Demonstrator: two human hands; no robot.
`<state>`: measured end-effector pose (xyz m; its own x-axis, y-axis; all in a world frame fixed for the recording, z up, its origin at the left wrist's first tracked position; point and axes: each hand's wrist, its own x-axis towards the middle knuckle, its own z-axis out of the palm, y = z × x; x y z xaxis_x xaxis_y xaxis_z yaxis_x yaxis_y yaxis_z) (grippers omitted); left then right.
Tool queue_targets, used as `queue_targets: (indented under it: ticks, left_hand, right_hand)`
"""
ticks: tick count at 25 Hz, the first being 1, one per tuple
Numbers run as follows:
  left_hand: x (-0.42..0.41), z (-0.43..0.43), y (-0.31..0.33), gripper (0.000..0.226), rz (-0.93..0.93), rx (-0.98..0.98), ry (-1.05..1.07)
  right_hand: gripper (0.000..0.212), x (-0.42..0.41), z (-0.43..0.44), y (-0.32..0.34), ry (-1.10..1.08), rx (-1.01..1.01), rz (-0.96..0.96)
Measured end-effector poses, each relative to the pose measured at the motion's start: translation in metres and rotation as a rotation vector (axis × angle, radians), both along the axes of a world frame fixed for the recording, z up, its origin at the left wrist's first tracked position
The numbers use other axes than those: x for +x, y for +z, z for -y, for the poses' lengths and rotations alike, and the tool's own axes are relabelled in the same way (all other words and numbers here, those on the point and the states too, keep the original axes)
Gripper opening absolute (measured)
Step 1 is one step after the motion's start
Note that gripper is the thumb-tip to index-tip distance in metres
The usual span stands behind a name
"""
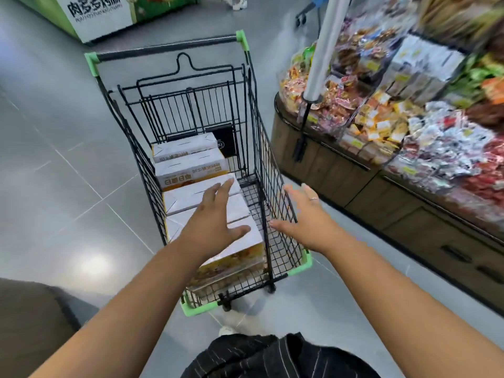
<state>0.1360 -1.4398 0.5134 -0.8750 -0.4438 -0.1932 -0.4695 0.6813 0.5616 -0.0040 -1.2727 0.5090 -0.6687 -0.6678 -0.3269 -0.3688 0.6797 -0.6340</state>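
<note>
A black wire shopping cart [256, 110] with green corner guards stands in the aisle in front of me. Several white and yellow boxes [188, 156] lie in a row along its left side. My left hand [215, 216] is stretched out flat over the nearest boxes, fingers spread; whether it touches them I cannot tell. My right hand [308, 216], with a ring on one finger, is spread open over the cart's right wire wall near the front corner and holds nothing.
A wood-panelled display stand [341, 181] piled with packaged snacks runs along the right. A silver pole [321, 50] rises from it. A green and white promotional stand [95, 20] sits at the far left. Grey tiled floor surrounds the cart.
</note>
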Motion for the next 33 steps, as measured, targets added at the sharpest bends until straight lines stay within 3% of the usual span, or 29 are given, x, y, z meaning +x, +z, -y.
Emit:
queue_targets:
  ticks: [5, 13, 22, 33]
  left_hand:
    - [-0.055, -0.081, 0.072, 0.105, -0.165, -0.029, -0.112]
    - [-0.17, -0.253, 0.154, 0.104, -0.291, -0.059, -0.357]
    - [-0.252, -0.482, 0.199, 0.102, -0.388, 0.002, -0.865]
    - [-0.312, -0.742, 0.181, 0.103, -0.356, 0.166, -1.539]
  right_hand:
    - [0.091, -0.037, -0.087, 0.084, -0.011, -0.048, -0.189]
    - [0.09, -0.093, -0.301, 0.165, -0.305, -0.239, -0.337]
    - [0.089, -0.069, -0.54, 0.192, -0.819, -0.296, -0.428]
    - [0.091, 0.015, -0.738, 0.159, -1.554, -0.162, -0.547]
